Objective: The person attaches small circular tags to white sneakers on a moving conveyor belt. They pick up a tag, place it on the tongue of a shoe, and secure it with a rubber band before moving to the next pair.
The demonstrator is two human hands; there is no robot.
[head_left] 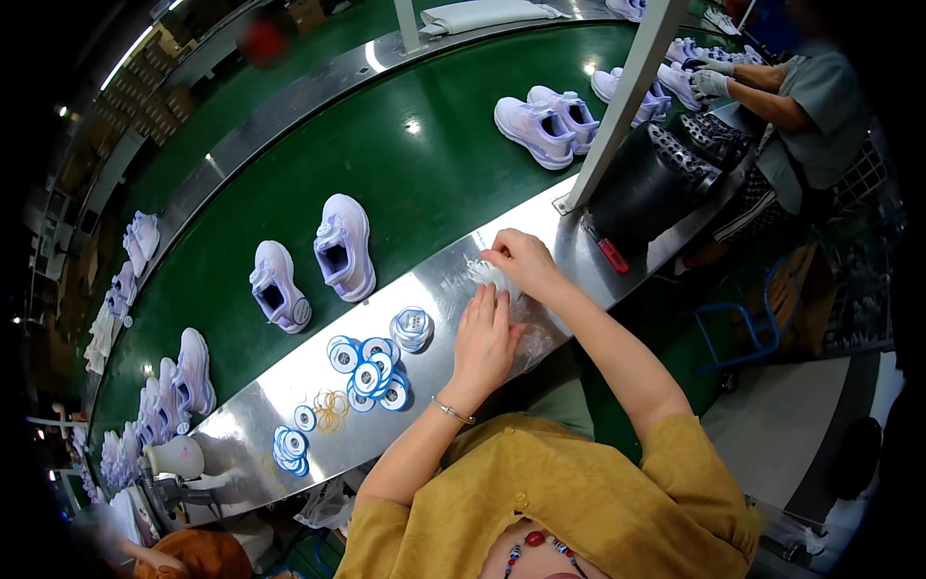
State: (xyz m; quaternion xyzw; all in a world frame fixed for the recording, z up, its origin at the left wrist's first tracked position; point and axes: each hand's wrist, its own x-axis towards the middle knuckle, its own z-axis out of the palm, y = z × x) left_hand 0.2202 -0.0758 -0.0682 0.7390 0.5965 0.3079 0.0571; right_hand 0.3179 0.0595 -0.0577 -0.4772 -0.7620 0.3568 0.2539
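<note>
A crinkled clear plastic bag [511, 294] lay on the polished steel bench [444, 280] that ran alongside a green conveyor belt [405, 164], and a worker in a mustard-yellow top had both hands on it. The left hand [485, 338] lay flat over the near part of the bag, its fingers spread and pressing the film down. The right hand [521, 259] was at the bag's far end, its fingers drawn narrow in a pinch on the film. Handling so slack a film well would seem to call for the flat hand anchoring it while the pinch worked only the edge, without tearing.

Just left of the bag sat a cluster of small round blue-and-white spools [371, 372], one stack [412, 328] standing nearest the bag; farther left lay loose yellow elastic rings [331, 405] and a second small group of spools [289, 446]. A red-handled tool [612, 255] rested to the bag's right, at the foot of a white slanted post [617, 106]. Beyond the bag, on the belt, stood a pair of pale lilac sports shoes [313, 261], with more pairs [550, 121] up the line, where a second worker in gloves [712, 82] handled shoes.

Whatever the bag held could not be made out through the creased film, and the right fingertips were partly lost in it. Fisheye curvature bent the bench, and the frame's dark rim cut off the line's ends.
</note>
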